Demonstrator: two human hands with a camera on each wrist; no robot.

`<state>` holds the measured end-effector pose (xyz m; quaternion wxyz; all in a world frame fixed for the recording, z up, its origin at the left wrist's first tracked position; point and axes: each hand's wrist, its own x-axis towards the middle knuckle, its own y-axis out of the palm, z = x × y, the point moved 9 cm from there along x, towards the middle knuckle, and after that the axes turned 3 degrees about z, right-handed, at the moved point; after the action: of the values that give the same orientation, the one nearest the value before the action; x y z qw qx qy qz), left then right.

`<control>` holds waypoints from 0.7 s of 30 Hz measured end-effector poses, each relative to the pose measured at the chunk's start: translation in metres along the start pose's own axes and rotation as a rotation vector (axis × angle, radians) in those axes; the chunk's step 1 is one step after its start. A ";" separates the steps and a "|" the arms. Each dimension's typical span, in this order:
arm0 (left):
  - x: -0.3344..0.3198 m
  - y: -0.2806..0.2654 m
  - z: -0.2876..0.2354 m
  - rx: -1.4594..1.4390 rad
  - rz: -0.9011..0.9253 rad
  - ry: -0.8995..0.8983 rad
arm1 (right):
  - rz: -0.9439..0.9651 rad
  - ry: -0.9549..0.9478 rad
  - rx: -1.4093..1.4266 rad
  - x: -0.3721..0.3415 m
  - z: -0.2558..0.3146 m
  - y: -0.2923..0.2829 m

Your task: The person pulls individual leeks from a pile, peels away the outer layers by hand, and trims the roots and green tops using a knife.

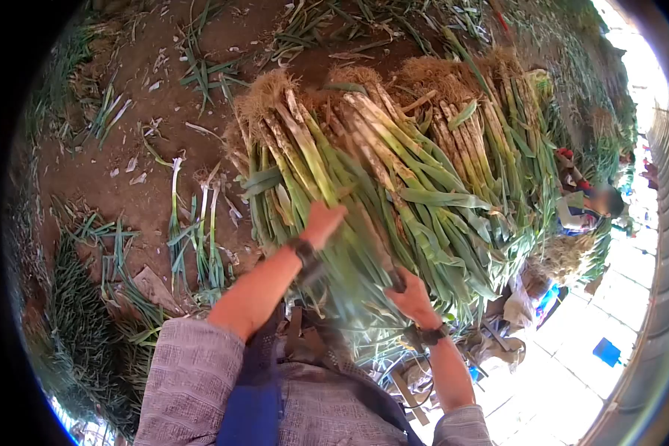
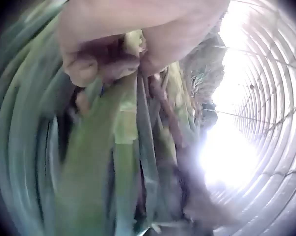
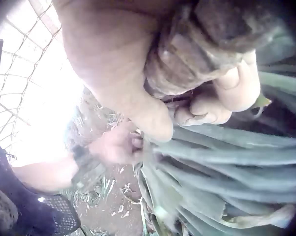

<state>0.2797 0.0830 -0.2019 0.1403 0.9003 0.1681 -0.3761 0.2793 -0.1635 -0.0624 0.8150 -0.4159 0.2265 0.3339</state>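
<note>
The person's left hand [image 1: 324,225] has its fingers bent in, pinching the green part of the long green-and-white onion stalks [image 1: 297,145]. The right hand [image 1: 413,299] is curled around a thick, rough brown piece [image 3: 192,55]; it may be a muddy stalk or a twisted strip, but one cannot tell which. The onion stalks lie in a big pile in front of the person's body, with hairy tan roots [image 1: 271,93] at the far end and leaves at the near end.

The step seems to be gathering or sorting stalks in the pile. The next move seems to call for a firm hold with both hands, so the leaves do not slip or tear.

Farther out, a few loose green-and-white stalks [image 1: 175,197] lie on the brown dirt floor [image 1: 178,145]. Another person [image 1: 581,212] is off to the right.
</note>
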 end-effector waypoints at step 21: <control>-0.093 0.082 0.136 -0.431 0.476 -0.382 | 0.093 -0.137 -0.388 -0.052 -0.018 -0.005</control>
<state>0.1659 -0.0606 -0.2158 0.4391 0.7775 0.0000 -0.4503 0.2465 -0.1990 -0.0359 0.7168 -0.5305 0.1208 0.4360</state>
